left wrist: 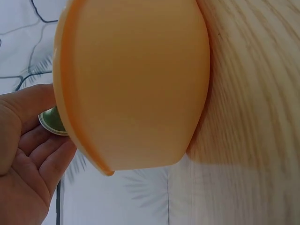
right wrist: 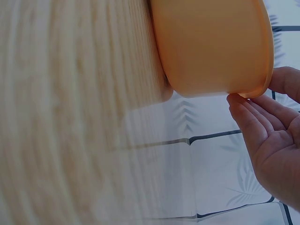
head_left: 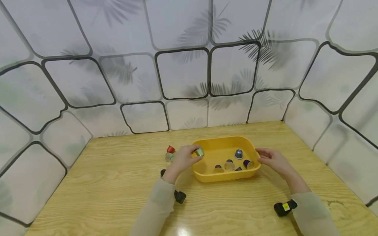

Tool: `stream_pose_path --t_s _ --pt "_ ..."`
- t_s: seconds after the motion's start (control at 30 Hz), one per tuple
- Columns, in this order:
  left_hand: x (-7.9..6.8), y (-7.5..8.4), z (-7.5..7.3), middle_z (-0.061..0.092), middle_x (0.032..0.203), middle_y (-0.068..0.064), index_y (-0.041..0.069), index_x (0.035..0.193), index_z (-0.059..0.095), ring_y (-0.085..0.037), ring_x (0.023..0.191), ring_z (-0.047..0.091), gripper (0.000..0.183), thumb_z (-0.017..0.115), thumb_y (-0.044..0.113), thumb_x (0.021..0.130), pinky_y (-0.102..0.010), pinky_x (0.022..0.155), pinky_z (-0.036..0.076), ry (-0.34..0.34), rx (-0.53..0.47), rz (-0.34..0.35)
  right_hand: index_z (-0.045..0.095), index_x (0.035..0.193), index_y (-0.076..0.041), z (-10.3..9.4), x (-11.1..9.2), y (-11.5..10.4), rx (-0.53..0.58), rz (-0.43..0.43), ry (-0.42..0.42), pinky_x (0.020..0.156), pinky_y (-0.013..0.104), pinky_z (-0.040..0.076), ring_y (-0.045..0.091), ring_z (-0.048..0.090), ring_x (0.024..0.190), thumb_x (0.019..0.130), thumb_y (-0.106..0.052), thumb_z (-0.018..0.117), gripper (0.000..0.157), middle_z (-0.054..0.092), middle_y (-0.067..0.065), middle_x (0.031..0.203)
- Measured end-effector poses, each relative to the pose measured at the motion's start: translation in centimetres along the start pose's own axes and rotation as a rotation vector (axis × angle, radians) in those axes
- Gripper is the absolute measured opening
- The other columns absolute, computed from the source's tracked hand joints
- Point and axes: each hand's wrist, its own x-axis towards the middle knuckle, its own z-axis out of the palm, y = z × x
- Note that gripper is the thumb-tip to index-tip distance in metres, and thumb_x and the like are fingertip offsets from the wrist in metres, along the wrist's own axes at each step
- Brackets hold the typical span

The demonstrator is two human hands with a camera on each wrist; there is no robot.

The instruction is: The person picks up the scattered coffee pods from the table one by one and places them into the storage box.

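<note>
My left hand (head_left: 183, 160) pinches a green coffee capsule (head_left: 199, 151) between thumb and fingers, at the left rim of a yellow plastic bin (head_left: 206, 178). In the left wrist view the bin's wall partly hides the green capsule (left wrist: 53, 121). Several capsules lie inside the bin, among them a blue-grey capsule (head_left: 239, 154) and a dark purple capsule (head_left: 248, 164) on its side. At the bin's right end, my right hand (head_left: 273, 161) holds the rim, with the thumb and fingers on either side of it in the right wrist view.
A red capsule (head_left: 170, 149) and a pale capsule (head_left: 169, 157) are on the wooden table (head_left: 118, 183), left of the bin and beyond my left hand. A patterned white backdrop (head_left: 183, 75) surrounds the table's back and sides. Black wrist cameras show at both sleeves.
</note>
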Motion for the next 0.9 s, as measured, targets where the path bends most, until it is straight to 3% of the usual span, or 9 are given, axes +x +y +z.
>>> stream_pose_path --t_s 0.5,0.73,0.9 --pt "0.4 0.6 1.2 0.06 0.11 -0.006 0.004 0.116 0.057 -0.017 0.098 0.055 0.039 0.066 0.018 0.081 -0.028 0.084 0.043 -0.169 0.155 0.058 0.031 0.13 0.012 0.0 0.0 -0.1 0.018 0.01 -0.006 0.092 0.047 0.033 0.043 0.033 0.118 0.09 -0.016 0.053 0.054 0.034 0.031 0.13" --pt "0.6 0.7 1.7 0.062 0.096 -0.001 0.005 0.105 0.061 -0.014 0.086 0.057 0.028 0.067 0.016 0.08 -0.024 0.077 0.045 -0.233 0.199 0.132 0.032 0.13 0.012 0.0 0.0 -0.1 0.02 0.005 -0.006 0.092 0.048 0.033 0.043 0.034 0.117 0.089 -0.017 0.053 0.054 0.034 0.031 0.129" --pt "0.8 0.8 1.9 0.062 0.095 0.001 0.007 0.104 0.062 -0.012 0.083 0.055 0.026 0.066 0.016 0.08 -0.021 0.075 0.044 -0.283 0.22 0.153 0.032 0.13 0.013 0.0 0.0 -0.1 0.018 -0.001 -0.004 0.092 0.049 0.033 0.044 0.034 0.117 0.089 -0.016 0.053 0.054 0.034 0.031 0.129"
